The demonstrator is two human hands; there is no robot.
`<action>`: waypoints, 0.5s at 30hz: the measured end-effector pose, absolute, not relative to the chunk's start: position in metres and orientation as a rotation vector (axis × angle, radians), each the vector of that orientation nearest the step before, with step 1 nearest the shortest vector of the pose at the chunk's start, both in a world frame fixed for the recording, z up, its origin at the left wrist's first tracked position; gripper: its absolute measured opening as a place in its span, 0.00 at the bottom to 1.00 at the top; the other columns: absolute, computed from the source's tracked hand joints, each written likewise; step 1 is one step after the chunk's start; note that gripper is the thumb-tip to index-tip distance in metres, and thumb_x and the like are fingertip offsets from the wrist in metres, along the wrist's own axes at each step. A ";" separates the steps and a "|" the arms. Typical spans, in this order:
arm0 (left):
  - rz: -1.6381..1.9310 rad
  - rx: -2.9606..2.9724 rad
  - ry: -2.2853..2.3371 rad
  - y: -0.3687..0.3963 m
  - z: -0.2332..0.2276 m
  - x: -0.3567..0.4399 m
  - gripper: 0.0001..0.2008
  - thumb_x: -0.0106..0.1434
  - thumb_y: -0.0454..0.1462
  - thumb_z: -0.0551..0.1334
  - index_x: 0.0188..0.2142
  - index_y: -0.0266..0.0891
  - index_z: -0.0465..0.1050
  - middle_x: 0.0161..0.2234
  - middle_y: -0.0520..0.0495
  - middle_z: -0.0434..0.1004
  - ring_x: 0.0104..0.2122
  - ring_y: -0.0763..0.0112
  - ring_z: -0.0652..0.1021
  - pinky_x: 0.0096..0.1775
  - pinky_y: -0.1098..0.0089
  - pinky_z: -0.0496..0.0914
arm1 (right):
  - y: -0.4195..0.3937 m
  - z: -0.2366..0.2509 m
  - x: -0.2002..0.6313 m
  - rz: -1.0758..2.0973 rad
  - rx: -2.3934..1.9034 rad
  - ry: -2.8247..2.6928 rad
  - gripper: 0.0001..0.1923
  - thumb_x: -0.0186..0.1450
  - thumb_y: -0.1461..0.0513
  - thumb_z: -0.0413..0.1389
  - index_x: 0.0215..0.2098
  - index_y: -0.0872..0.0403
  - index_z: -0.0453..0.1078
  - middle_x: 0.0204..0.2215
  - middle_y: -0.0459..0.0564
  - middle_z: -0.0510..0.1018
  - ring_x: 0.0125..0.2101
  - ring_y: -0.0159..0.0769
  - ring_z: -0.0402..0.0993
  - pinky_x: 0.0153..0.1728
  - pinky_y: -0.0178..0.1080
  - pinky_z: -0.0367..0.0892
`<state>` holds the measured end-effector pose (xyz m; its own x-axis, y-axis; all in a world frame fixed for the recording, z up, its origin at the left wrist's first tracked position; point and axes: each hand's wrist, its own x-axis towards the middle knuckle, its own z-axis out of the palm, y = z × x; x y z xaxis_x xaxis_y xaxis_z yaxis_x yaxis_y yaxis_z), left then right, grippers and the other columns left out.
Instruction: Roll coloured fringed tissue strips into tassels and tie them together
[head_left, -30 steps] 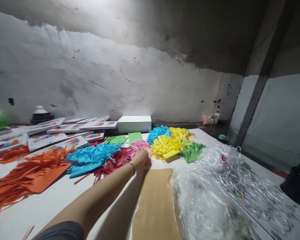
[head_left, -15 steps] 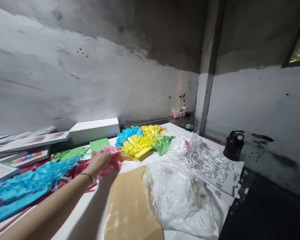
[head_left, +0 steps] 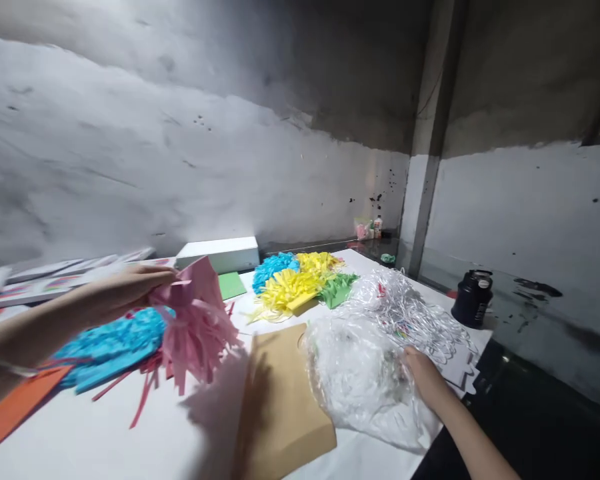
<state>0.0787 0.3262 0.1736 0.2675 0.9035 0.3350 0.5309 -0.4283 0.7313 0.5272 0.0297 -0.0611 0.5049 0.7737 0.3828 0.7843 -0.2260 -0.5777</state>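
White surface under a scuffed grey wall: your left hand pinches the pink fringed paper tassel by its gathered top, lifted above the blue fringe. It looks light, floppy and easily torn, so the bunched neck is the best grip, while your right hand rests spread on the clear plastic bag.

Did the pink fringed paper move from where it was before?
Yes. The left hand has lifted the pink fringed paper off the table; it now hangs left of the brown envelope.

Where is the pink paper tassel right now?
The pink paper tassel hangs in the left hand, lifted above the white table, left of centre in the head view, between the blue fringe pile and the brown envelope.
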 end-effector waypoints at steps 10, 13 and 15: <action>0.727 1.313 0.879 0.160 0.124 0.007 0.11 0.48 0.36 0.72 0.29 0.31 0.76 0.22 0.51 0.74 0.21 0.75 0.71 0.26 0.76 0.66 | -0.011 -0.027 0.494 -0.538 -1.890 -1.204 0.16 0.59 0.51 0.52 0.34 0.50 0.78 0.37 0.58 0.82 0.30 0.48 0.79 0.28 0.46 0.70; 0.697 1.158 0.858 0.123 0.076 0.005 0.13 0.45 0.37 0.74 0.28 0.32 0.75 0.20 0.53 0.70 0.19 0.78 0.68 0.24 0.76 0.65 | -0.011 -0.019 0.371 -0.725 -1.256 -1.687 0.09 0.66 0.60 0.56 0.43 0.47 0.76 0.36 0.49 0.83 0.34 0.39 0.80 0.36 0.39 0.72; 0.694 1.089 0.864 0.102 0.049 0.006 0.15 0.45 0.39 0.75 0.30 0.33 0.76 0.22 0.53 0.71 0.19 0.79 0.68 0.26 0.75 0.68 | -0.008 -0.013 0.281 -0.627 -0.992 -1.853 0.11 0.68 0.64 0.54 0.47 0.49 0.75 0.36 0.50 0.82 0.36 0.38 0.79 0.39 0.38 0.72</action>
<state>0.0060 0.1017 0.0486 0.4998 0.8297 -0.2484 -0.0637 0.3212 0.9449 0.2808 -0.0076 -0.0135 -0.2590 0.3725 0.8912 0.8373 0.5466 0.0148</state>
